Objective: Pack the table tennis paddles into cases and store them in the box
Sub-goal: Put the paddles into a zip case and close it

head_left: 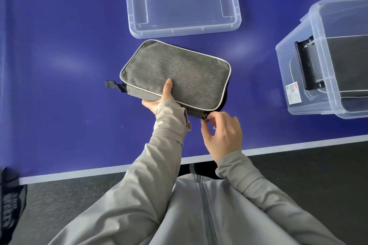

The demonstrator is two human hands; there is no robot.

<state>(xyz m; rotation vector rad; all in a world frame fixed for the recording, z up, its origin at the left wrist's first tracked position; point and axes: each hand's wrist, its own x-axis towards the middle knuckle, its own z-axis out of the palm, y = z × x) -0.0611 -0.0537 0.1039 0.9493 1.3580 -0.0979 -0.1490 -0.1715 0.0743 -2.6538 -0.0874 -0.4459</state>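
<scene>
Head view: a grey case [179,71] lies on the blue desk [59,65], just nearer than the clear lid [182,0]. Left hand [161,97] grips its near edge; right hand [221,135] fingers pinch the zipper pull [204,116]. Soft fabric, probably light (grab by the edges). Box [328,59] sits far right.

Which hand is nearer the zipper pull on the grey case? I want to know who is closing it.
Right. The right hand has its fingertips at the zipper pull; the left hand grips the grey case edge further left.
</scene>
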